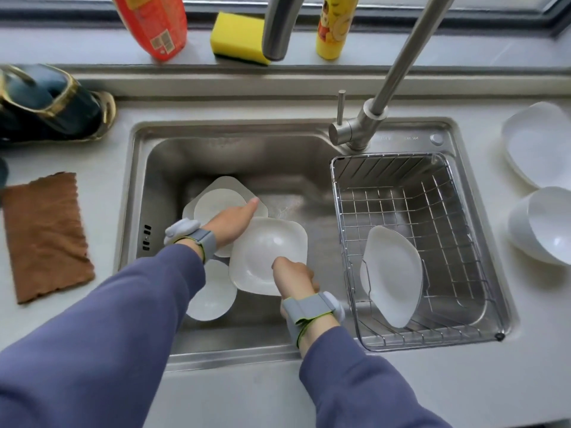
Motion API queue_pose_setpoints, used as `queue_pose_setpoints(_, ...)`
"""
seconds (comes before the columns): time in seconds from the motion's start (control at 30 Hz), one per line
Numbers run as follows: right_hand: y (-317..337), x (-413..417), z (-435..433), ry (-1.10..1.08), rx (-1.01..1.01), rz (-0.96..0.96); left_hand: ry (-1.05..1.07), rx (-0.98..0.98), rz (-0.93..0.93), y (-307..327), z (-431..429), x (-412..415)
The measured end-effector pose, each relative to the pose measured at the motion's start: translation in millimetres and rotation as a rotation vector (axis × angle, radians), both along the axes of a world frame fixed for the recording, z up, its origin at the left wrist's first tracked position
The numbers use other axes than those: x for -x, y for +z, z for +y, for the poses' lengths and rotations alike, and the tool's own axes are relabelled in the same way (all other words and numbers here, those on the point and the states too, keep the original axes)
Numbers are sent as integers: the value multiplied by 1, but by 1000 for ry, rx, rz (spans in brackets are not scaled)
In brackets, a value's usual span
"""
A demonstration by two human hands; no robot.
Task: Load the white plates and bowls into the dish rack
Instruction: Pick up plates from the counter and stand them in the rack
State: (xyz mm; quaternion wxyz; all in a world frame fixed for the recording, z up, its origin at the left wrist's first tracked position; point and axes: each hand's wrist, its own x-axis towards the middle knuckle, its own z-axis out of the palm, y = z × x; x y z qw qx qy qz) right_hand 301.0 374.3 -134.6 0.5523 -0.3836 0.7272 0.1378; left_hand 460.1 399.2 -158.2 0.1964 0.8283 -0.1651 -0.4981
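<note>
Over the steel sink (216, 149) I hold a white squarish plate (262, 251) with both hands. My right hand (293, 273) grips its near edge, thumb on the rim. My left hand (231, 223) holds its far left edge, fingers stretched toward the plates below. Under it in the sink lie an upturned white plate (216, 199) and a round white bowl (213, 291). The wire dish rack (432, 196) fills the sink's right side and holds one white plate (392, 273) standing on edge.
On the counter at the right sit a white plate (537, 143) and a white bowl (543, 223). A faucet (370, 118) rises behind the rack. A brown cloth (43, 236) and a dark pot (46, 103) lie at the left. Bottles and a yellow sponge (238, 38) line the sill.
</note>
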Motion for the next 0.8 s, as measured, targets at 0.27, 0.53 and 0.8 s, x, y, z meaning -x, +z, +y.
queue_pose_setpoints(0.27, 70, -4, -17, 152, 624, -423, 369, 214, 146, 38, 4, -7)
queue_pose_setpoints(0.53, 123, 24, -68, 537, 820, -390, 516, 411, 336, 85, -25, 36)
queue_pose_setpoints(0.8, 174, 107, -154, 576, 1082, -269, -89, 454, -30, 110, -83, 124)
